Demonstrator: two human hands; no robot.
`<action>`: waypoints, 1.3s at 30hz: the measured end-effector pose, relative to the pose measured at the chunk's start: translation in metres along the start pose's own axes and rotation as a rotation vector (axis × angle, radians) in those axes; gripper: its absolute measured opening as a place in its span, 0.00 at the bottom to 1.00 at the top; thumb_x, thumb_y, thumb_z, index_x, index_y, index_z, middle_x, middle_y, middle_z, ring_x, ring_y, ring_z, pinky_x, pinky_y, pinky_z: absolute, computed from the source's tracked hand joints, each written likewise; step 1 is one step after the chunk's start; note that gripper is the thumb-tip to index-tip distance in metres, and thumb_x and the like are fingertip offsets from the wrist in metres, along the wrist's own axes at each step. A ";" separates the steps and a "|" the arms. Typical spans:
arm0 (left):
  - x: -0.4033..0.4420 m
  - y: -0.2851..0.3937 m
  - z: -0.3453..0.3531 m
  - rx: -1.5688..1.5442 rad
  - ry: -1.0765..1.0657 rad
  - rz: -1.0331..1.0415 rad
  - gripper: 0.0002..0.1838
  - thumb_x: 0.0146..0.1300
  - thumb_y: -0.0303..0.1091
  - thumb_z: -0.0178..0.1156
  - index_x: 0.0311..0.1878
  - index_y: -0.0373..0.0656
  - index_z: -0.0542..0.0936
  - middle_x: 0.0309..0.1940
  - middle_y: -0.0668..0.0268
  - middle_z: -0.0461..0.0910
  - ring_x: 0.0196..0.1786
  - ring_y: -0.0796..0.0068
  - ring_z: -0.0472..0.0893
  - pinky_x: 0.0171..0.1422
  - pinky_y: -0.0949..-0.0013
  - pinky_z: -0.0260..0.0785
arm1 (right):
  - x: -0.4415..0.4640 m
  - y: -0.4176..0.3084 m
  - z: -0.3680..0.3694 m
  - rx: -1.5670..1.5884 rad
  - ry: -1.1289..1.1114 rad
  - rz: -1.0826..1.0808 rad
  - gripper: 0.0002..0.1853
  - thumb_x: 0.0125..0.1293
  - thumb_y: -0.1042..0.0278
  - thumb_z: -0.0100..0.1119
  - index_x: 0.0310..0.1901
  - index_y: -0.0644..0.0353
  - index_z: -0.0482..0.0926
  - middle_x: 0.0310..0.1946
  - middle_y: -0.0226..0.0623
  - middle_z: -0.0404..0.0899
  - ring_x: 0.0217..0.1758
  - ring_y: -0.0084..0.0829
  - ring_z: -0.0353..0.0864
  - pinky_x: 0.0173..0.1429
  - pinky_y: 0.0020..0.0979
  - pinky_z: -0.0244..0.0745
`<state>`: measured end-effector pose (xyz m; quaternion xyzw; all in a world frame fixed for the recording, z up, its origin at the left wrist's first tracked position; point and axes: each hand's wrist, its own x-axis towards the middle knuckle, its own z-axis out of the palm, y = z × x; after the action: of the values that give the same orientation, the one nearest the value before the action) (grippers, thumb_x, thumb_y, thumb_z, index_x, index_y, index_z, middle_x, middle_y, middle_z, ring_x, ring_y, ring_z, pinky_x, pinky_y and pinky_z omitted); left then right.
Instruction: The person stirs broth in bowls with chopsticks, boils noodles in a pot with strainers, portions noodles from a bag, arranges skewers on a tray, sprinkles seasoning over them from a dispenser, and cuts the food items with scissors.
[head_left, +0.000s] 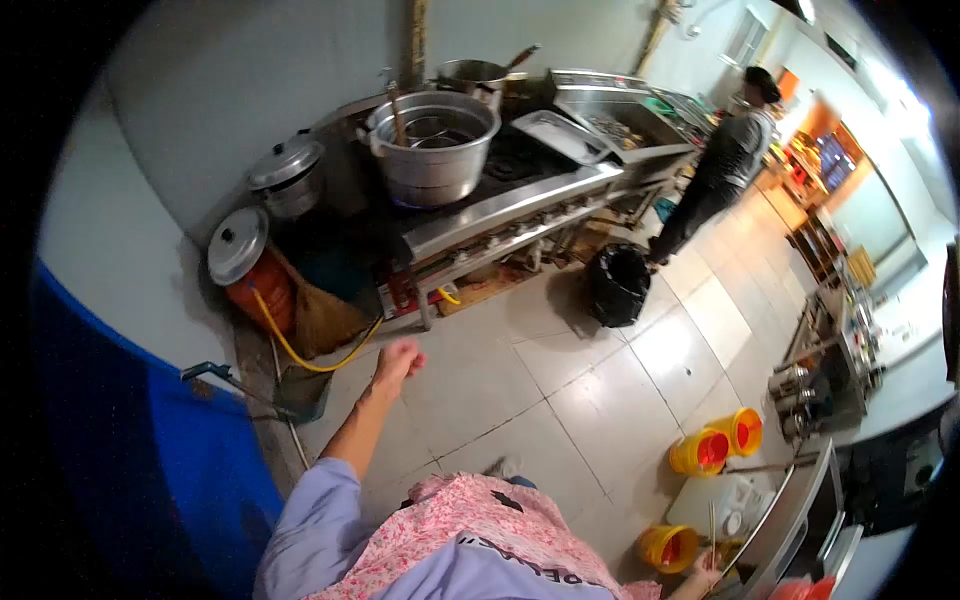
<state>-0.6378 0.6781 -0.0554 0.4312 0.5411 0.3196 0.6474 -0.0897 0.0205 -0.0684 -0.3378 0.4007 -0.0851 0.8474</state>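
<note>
My left hand [399,361] is raised in front of me over the tiled floor, its fingers curled in; whether anything is inside them is too small to tell. At the lower right my right hand [705,572] is partly visible beside a yellow bucket [667,548], close to a thin stick [712,525]. Its fingers are too small and blurred to read. A dustpan [303,392] and a straw broom [318,318] stand left of my left hand, with a yellow hose [318,366] curving between.
A large metal pot [436,170] stands on the stove [520,215]. A person in dark clothes [725,160] stands beyond a black-bagged bin [617,288]. Yellow buckets [738,432] and a white container [700,503] are at the right. A blue door [140,440] is at the left.
</note>
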 end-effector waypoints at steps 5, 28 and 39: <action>0.037 0.156 -0.005 -0.009 -0.002 0.392 0.11 0.67 0.35 0.53 0.49 0.43 0.75 0.35 0.68 0.81 0.32 0.82 0.77 0.33 0.76 0.67 | -0.002 0.153 0.185 -0.062 -1.075 0.593 0.25 0.74 0.60 0.39 0.61 0.75 0.61 0.62 0.53 0.64 0.65 0.49 0.63 0.68 0.47 0.63; 0.335 0.469 -0.111 0.446 0.207 0.424 0.37 0.57 0.63 0.59 0.58 0.39 0.71 0.55 0.61 0.72 0.56 0.68 0.69 0.57 0.63 0.61 | -0.802 0.730 0.507 -0.877 -2.588 -0.028 0.14 0.68 0.60 0.54 0.43 0.64 0.79 0.34 0.33 0.80 0.37 0.23 0.78 0.43 0.26 0.74; 0.445 0.484 -0.076 0.503 -0.250 0.632 0.15 0.68 0.46 0.53 0.33 0.45 0.70 0.28 0.69 0.76 0.36 0.80 0.74 0.46 0.70 0.66 | -0.823 0.871 0.508 -1.100 -2.318 0.216 0.17 0.66 0.58 0.54 0.38 0.67 0.80 0.27 0.39 0.81 0.26 0.24 0.79 0.31 0.31 0.76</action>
<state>-0.5932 1.2914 0.1894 0.7558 0.3609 0.3056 0.4529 -0.3721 1.2778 0.1142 -0.4834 -0.5582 0.5007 0.4518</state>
